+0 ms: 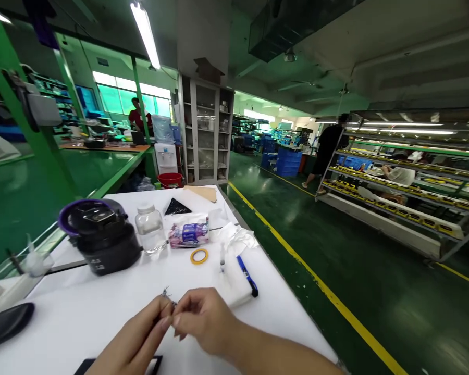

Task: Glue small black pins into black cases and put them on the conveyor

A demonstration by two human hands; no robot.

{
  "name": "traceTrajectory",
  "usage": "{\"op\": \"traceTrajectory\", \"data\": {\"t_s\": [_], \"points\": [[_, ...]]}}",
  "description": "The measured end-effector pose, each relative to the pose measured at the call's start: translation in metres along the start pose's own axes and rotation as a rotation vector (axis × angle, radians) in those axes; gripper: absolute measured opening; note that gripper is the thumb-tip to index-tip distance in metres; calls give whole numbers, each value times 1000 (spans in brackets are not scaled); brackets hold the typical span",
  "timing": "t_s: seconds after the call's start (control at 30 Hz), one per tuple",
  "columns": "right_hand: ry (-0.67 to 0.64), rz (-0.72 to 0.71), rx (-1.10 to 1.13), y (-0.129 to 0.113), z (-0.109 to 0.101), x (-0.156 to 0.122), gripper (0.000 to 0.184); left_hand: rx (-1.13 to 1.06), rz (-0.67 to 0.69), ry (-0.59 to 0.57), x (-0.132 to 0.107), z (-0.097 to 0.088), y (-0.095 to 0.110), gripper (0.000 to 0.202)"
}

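Observation:
My left hand [146,325] and my right hand [203,317] meet above the white table [82,307], fingertips pinched together. Between them is a small bundle of thin grey wire-like pieces [165,292], mostly hidden by the fingers; its exact kind I cannot make out. Some thin ends poke up past the left fingers. Under my left wrist lies a dark-edged flat object [156,364], largely covered. Beyond the hands are a roll of yellow tape [199,256], a syringe [222,258] and a blue utility knife [247,276] lying on a white pad [234,291].
A black round container with a purple rim [105,245], a clear jar [150,229] and a tissue pack [189,233] stand behind. Crumpled white tissue [238,237] lies near the table's right edge. A rack [394,192] and a person in black [330,148] are across the aisle.

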State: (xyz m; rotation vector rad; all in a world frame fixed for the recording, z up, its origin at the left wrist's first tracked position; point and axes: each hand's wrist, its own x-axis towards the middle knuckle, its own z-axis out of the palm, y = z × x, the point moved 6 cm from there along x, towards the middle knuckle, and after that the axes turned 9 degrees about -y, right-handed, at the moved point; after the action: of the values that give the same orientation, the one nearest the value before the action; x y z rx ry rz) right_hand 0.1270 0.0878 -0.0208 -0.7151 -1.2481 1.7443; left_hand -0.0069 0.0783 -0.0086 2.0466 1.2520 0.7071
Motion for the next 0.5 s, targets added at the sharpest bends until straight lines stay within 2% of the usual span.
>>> {"op": "traceTrajectory", "data": {"t_s": [0.07,0.2,0.33,0.5], "points": [[-21,30,76,5,-2,2,15,51,67,9,0,-2,17,28],[-32,74,190,10,-6,2,16,199,297,214,-5,-13,45,11],[-58,100,256,10,-4,-5,16,190,405,309,-12,-14,51,7],[-100,132,306,7,0,-10,16,119,403,293,-13,-13,52,10]]}}
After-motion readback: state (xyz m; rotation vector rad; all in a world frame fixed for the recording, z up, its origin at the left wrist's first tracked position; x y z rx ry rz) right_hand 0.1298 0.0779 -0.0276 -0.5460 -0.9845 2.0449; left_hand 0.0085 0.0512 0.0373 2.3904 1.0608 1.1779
